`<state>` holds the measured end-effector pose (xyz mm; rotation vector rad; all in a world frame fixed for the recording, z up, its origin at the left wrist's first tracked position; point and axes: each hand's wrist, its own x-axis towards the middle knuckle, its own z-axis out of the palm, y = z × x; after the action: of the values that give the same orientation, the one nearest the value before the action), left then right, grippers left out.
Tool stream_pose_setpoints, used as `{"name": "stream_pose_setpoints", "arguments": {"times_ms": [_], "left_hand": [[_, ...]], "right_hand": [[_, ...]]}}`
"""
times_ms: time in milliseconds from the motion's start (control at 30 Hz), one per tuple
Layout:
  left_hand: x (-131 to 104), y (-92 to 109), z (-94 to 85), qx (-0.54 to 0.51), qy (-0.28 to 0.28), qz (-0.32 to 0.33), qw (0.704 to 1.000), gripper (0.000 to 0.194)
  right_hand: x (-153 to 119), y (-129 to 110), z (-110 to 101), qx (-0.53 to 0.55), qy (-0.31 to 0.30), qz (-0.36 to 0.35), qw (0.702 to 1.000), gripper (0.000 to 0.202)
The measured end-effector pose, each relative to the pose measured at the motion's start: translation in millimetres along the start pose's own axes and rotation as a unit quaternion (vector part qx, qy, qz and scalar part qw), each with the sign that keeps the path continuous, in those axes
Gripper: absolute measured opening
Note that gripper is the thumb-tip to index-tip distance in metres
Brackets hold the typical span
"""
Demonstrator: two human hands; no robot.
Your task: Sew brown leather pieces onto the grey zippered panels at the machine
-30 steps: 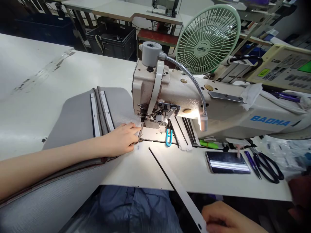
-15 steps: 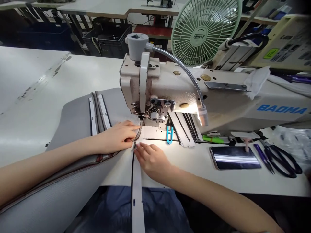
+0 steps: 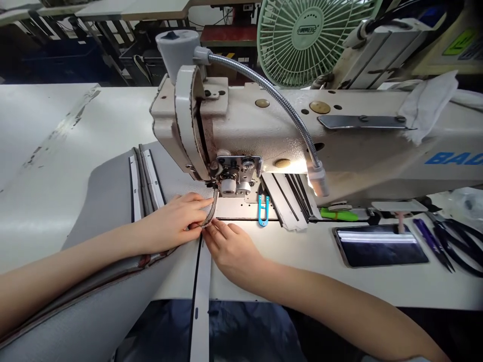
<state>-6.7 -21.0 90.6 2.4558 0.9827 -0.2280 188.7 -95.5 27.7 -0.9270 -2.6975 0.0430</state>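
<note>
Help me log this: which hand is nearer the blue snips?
Right: the right hand is below-left of the blue snips in view; the left hand lies farther left, on gray fabric.

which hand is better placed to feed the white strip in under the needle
Probably the right hand: its fingers are at the upper end of the white strip, while the left hand presses the grey fabric.

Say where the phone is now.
In the head view, the phone lies at the right on the white table, just left of the purple tool.
</note>
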Motion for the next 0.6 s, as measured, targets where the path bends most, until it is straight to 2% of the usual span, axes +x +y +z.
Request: {"name": "stream_pose_setpoints", "arguments": {"times_ms": [67,100,133,167,200,233,267,300,333,367,400,433,467,533,600], "left_hand": [[-0.1,-0.3,-0.6,0.001,-0.001,0.002,1.0,0.026],[-0.2,-0.2,-1.2,0.0,-0.003,0.002,1.0,0.026],[-0.4,0.0,-1.8,0.001,-0.006,0.001,1.0,0.025],[-0.6,0.2,-2.3,0.001,-0.009,0.001,1.0,0.025],[-0.8,0.5,-2.7,0.002,-0.009,0.0,1.0,0.025],[-1.0,0.8,-3.0,0.003,-0.009,0.0,1.0,0.025],[-1.2,1.0,-3.1,0.005,-0.009,0.0,1.0,0.025],[-1.4,1.1,-3.1,0.006,-0.008,0.001,1.0,0.025],[-1.5,1.2,-3.2,0.008,-0.009,0.003,1.0,0.025],[-1.6,1.3,-3.2,0.01,-0.01,0.005,1.0,0.025],[-1.7,1.4,-3.3,0.014,-0.014,0.007,1.0,0.025],[-1.8,1.5,-3.4,0.016,-0.017,0.008,1.0,0.026],[-1.9,1.7,-3.6,0.018,-0.02,0.009,1.0,0.026],[-2.0,2.3,-3.8,0.018,-0.026,0.008,0.999,0.026],[-2.1,2.7,-3.3,0.017,-0.026,0.006,1.0,0.026]], "right_hand": [[-6.8,-9.7,-23.6,0.098,-0.054,0.085,0.99,0.025],[-11.6,-16.8,-33.8,0.174,-0.098,0.131,0.971,0.021],[-17.1,-25.4,-41.0,0.277,-0.157,0.17,0.933,0.026],[-23.0,-35.1,-44.4,0.399,-0.225,0.202,0.866,0.037],[-28.9,-45.3,-43.6,0.521,-0.286,0.234,0.769,0.046],[-34.9,-55.2,-39.4,0.625,-0.328,0.268,0.655,0.051],[-40.8,-63.8,-33.0,0.7,-0.34,0.308,0.547,0.051],[-46.9,-70.0,-26.4,0.745,-0.325,0.35,0.465,0.049],[-53.4,-73.0,-21.2,0.771,-0.296,0.383,0.414,0.046],[-60.7,-72.2,-18.9,0.783,-0.263,0.405,0.392,0.044],[-68.9,-67.5,-20.3,0.786,-0.233,0.419,0.39,0.043],[-78.3,-59.1,-25.4,0.783,-0.211,0.425,0.403,0.041],[-88.8,-48.0,-33.8,0.771,-0.192,0.433,0.426,0.04],[-112.8,-21.7,-56.0,0.728,-0.174,0.442,0.494,0.037],[-138.9,1.8,-78.6,0.683,-0.22,0.405,0.566,0.035]]}}
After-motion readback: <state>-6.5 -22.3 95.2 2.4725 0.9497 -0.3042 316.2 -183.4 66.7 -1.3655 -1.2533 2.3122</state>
